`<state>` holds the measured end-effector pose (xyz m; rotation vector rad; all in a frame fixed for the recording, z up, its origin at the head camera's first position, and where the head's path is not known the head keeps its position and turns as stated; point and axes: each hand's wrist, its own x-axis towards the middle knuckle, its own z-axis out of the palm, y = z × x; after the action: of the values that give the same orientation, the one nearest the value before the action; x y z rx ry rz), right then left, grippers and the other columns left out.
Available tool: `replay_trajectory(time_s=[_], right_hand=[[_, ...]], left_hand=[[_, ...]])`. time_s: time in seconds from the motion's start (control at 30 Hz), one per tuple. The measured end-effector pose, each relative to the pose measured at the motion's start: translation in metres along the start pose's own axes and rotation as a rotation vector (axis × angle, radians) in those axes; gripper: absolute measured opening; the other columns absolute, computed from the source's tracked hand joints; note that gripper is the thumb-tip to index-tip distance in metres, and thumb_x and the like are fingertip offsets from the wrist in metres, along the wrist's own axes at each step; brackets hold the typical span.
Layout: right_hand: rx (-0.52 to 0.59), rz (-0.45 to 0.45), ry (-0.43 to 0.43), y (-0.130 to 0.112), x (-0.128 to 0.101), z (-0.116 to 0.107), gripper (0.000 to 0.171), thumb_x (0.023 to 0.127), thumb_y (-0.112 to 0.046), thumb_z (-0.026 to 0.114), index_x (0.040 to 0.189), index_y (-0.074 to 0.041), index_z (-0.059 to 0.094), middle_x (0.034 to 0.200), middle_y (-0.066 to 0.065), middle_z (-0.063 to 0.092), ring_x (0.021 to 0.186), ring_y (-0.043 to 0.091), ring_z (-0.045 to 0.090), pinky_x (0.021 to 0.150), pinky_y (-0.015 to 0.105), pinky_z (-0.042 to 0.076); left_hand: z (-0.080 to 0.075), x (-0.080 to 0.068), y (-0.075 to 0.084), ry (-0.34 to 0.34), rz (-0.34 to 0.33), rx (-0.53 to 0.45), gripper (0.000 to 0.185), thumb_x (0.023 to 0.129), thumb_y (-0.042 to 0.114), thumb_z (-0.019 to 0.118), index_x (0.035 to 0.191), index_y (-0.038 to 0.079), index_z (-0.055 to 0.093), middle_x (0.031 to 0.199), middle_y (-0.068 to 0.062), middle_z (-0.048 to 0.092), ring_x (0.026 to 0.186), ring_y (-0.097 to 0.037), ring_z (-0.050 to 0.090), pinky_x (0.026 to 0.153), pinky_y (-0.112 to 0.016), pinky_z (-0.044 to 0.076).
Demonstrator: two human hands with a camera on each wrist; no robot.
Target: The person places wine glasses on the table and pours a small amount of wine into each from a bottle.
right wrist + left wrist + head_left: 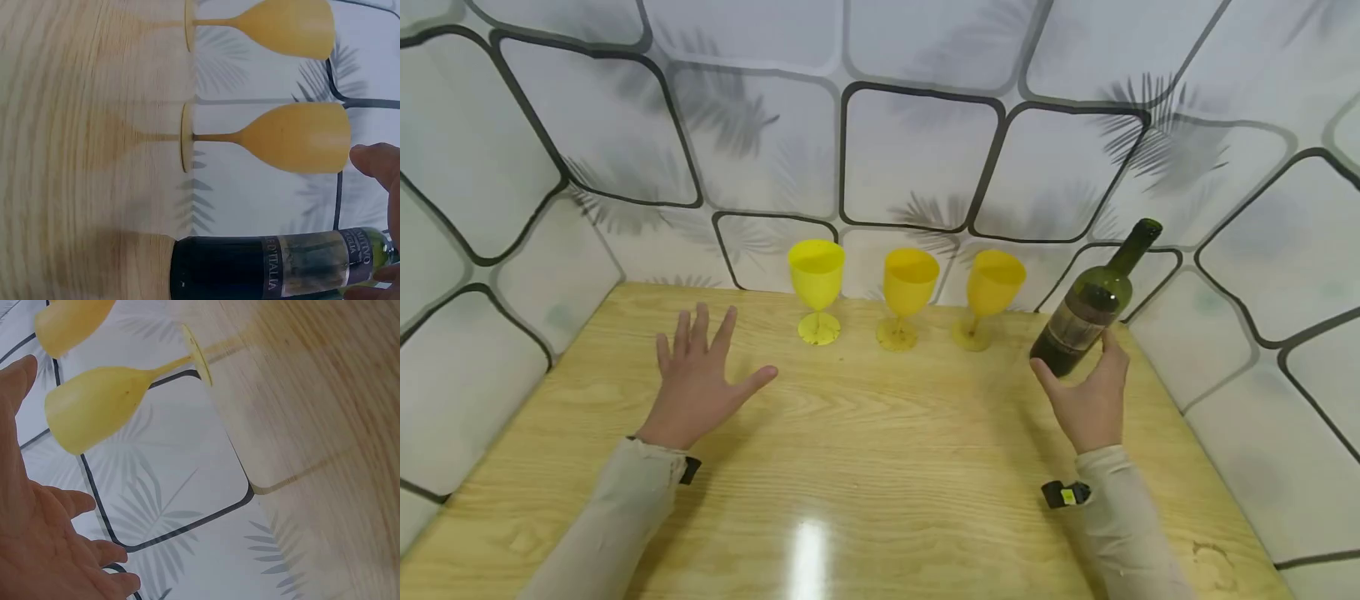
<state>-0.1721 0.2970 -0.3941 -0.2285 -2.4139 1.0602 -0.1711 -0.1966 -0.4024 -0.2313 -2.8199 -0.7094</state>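
A dark green wine bottle [1082,318] with a label stands on the table at the right. My right hand [1093,402] is close around it. The thumb [375,159] is spread away from the bottle in the right wrist view, while the other fingers lie at its far side, partly hidden. Whether they touch the glass cannot be told. My left hand [694,392] hovers at the left with straight, spread fingers, holding nothing. Nearest to it is a bright yellow goblet [816,275]. Two orange-yellow goblets, a middle one [910,283] and a right one [995,283], stand upright beside it.
The wooden table [850,450] meets a patterned wall [917,158] right behind the goblets. Side walls in the same pattern border it left and right. A light reflection shows near the front.
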Motion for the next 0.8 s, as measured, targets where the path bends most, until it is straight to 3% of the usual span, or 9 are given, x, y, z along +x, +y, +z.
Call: replay_trajectory(time_s=[0.2,0.37,0.57,0.67,0.8], right_hand=[[0.107,0.061,0.023,0.019,0.014,-0.003,0.105,0.090,-0.034,0.081,0.165,-0.008,0.012,0.166,0.020,0.017,0.153,0.036,0.021,0.124,0.053,0.023],[0.181,0.098,-0.004,0.033,0.029,0.001,0.107,0.090,-0.033,0.080,0.165,-0.008,0.008,0.169,0.018,0.013,0.154,0.037,0.018,0.125,0.053,0.022],[0.422,0.259,-0.073,0.046,0.047,0.009,0.104,0.094,-0.029,0.076,0.166,-0.015,0.001,0.173,0.011,0.004,0.159,0.029,0.010,0.128,0.043,0.010],[0.479,0.271,-0.089,0.050,0.052,0.013,0.100,0.095,-0.026,0.075,0.166,-0.018,0.004,0.173,0.009,0.009,0.159,0.024,0.012,0.129,0.042,0.006],[0.451,0.226,-0.026,0.051,0.056,0.018,0.093,0.095,-0.024,0.076,0.164,-0.016,0.015,0.168,0.010,0.026,0.155,0.021,0.024,0.128,0.041,0.012]], left_hand=[[0.001,0.001,0.003,-0.003,0.025,-0.001,0.105,0.093,0.069,0.062,0.167,0.013,0.013,0.169,-0.030,-0.001,0.155,-0.052,-0.005,0.115,-0.076,-0.008],[0.004,0.000,0.003,-0.058,0.032,-0.018,0.109,0.090,0.071,0.064,0.167,0.018,0.009,0.170,-0.027,-0.003,0.156,-0.048,-0.008,0.117,-0.073,-0.011],[0.010,0.004,0.007,-0.123,0.037,-0.068,0.112,0.089,0.072,0.065,0.168,0.020,0.005,0.171,-0.023,-0.003,0.157,-0.046,-0.007,0.119,-0.071,-0.009],[0.012,0.005,0.005,-0.162,0.046,-0.120,0.113,0.088,0.069,0.068,0.168,0.023,0.002,0.172,-0.016,-0.007,0.158,-0.042,-0.009,0.121,-0.069,-0.006],[0.017,0.009,0.003,-0.196,0.060,-0.200,0.114,0.087,0.062,0.076,0.167,0.030,0.002,0.174,-0.009,-0.005,0.159,-0.036,-0.007,0.120,-0.072,0.006]])
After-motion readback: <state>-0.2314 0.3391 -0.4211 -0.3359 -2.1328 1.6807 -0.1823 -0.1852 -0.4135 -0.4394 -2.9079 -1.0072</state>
